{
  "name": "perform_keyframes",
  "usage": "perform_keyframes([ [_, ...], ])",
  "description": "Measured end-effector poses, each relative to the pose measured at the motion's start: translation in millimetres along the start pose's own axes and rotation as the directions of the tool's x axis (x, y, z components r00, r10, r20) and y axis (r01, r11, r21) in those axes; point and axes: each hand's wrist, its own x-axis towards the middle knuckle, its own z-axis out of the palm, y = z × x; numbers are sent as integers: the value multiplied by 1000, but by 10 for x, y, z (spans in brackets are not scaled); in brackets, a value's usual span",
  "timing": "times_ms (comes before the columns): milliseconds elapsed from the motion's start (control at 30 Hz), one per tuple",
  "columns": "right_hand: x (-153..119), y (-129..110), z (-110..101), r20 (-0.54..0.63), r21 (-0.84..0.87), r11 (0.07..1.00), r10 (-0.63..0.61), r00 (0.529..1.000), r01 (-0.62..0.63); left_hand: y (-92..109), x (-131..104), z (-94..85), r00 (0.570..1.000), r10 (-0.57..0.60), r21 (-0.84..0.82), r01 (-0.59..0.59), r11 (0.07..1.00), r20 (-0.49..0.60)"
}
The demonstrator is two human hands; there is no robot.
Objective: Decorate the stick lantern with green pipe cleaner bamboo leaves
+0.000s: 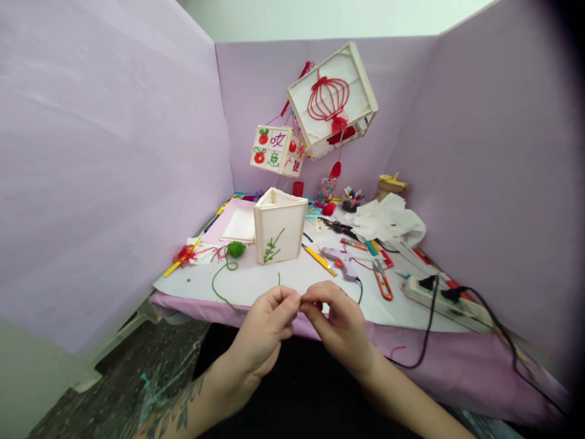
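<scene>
My left hand (274,317) and my right hand (336,320) meet fingertip to fingertip at the table's front edge, both pinching green yarn (279,278). A short end of it sticks up above my left hand. From a green ball (236,249), a loose strand curls down toward my left hand. Beyond my hands stands a white three-sided frame (281,228) with a green branch shape on its front panel. What lies between the fingertips is mostly hidden.
A glue gun (345,263), yellow cutter (320,260), orange-handled scissors (382,281) and power strip (443,305) lie to the right. Red yarn (185,255) is at the left. Two decorated lanterns, one large (333,100), one small (278,150), hang above. White crumpled paper (388,221) sits back right.
</scene>
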Motion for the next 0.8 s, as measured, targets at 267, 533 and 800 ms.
perform_keyframes([
  [267, 18, -20, -33, 76, 53, 992, 108, 991, -112, 42, 12, -74, 984, 172, 341, -177, 923, 45],
  [533, -15, 74, 3, 131, 190, 951, 221, 966, -243, 166, 41, -155, 973, 174, 481, -225, 848, 149],
  [800, -6, 68, -14, 2, 305, 934, 196, 981, -187, 80, -8, -135, 931, 317, 402, -365, 840, 182],
])
